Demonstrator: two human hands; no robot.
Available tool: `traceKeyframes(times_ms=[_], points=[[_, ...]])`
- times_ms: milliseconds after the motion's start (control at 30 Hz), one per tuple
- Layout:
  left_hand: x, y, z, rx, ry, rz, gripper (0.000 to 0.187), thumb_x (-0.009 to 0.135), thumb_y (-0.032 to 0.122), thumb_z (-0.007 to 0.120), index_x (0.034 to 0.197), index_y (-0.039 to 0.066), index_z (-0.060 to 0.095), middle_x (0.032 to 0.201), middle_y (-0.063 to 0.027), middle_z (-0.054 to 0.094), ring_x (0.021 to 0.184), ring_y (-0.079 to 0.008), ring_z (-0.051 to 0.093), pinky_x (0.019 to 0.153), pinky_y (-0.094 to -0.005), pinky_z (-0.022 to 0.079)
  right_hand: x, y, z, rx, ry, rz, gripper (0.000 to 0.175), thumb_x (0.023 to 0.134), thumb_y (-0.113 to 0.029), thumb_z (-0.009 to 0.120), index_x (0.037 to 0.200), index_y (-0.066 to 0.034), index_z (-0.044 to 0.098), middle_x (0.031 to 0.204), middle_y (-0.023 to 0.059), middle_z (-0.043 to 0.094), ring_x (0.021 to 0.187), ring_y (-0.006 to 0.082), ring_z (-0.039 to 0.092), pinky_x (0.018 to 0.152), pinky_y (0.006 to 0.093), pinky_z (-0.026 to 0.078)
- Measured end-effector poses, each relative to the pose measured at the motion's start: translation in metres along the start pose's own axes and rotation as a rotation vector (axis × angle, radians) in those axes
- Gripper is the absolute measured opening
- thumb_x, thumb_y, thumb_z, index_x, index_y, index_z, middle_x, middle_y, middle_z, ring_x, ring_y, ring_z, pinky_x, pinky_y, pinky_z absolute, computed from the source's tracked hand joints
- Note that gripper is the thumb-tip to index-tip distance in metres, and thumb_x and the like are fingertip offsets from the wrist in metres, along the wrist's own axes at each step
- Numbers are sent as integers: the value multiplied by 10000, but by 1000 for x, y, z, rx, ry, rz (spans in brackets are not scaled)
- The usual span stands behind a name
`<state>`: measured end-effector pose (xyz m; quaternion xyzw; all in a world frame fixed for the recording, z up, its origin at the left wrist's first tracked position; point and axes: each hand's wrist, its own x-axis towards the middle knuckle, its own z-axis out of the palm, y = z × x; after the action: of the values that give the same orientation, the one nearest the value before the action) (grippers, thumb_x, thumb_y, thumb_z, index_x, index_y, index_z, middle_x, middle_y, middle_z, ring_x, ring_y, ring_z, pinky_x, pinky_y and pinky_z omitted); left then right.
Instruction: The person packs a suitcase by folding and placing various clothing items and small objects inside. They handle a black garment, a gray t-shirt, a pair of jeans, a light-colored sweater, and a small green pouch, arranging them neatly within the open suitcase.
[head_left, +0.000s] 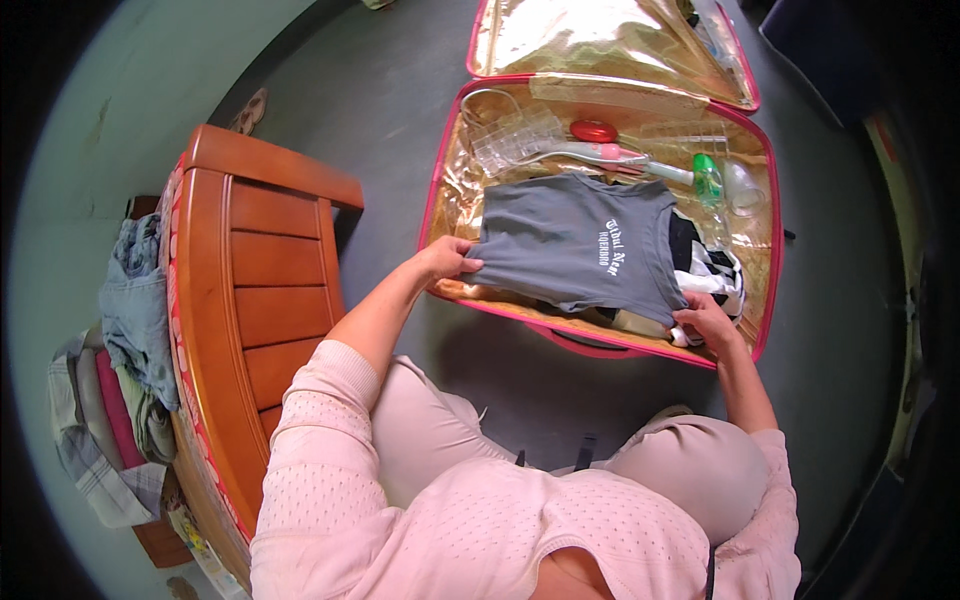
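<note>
A grey sleeveless top (555, 236) with white lettering lies spread over other clothes inside an open suitcase (761, 300) with a pink rim and gold lining. My left hand (450, 259) pinches the top's hem at its lower left corner. With thumb and fingers, my right hand (701, 319) grips the shoulder edge at the lower right. Black-and-white checked fabric (712, 274) shows from beneath the top on the right. Behind the top lie a grey-and-pink handled appliance (615, 156), a red oval case (593, 132), a clear compartment tray (517, 139) and a green-capped clear bottle (707, 180).
The suitcase's lid (600, 45) lies folded back on the grey floor (360, 97). To the left stands a wooden bed end (277, 259), with folded jeans (135, 300) and a stack of folded clothes (112, 420) beyond it. A dark blue item (814, 56) is at the upper right.
</note>
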<state>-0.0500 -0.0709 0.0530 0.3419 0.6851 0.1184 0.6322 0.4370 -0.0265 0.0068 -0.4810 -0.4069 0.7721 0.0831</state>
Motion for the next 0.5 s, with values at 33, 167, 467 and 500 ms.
traceKeyframes(times_ms=[33, 167, 467, 500], points=[[-11, 21, 3, 61, -38, -19, 365, 835, 6, 627, 1196, 40, 583, 975, -17, 648, 833, -96, 590, 722, -262, 487, 1, 3, -4, -38, 24, 4, 289, 781, -27, 559, 1065, -32, 611, 867, 23, 652, 714, 118, 636, 616, 229, 477], [-17, 15, -4, -14, -82, 4, 665, 763, -110, 619, 1372, 59, 411, 848, 28, 547, 747, -84, 535, 716, -223, 467, 1, 0, 1, 4, 20, -14, 266, 789, -18, 548, 1051, -13, 597, 825, 64, 649, 685, 158, 636, 625, 274, 508], [-28, 27, -14, 80, -219, 6, 916, 690, -154, 611, 1479, 83, 210, 800, 32, 461, 717, -63, 496, 679, -199, 456, 4, 4, 0, 23, 24, 13, 328, 778, -10, 542, 1097, -30, 612, 856, 39, 653, 673, 145, 650, 624, 259, 518], [-31, 31, -13, 92, -221, 9, 919, 688, -154, 610, 1480, 88, 211, 807, 29, 466, 720, -65, 498, 679, -199, 455, 2, 2, 0, 29, 31, 21, 329, 776, -8, 541, 1097, -30, 612, 858, 39, 653, 673, 144, 650, 623, 257, 516]])
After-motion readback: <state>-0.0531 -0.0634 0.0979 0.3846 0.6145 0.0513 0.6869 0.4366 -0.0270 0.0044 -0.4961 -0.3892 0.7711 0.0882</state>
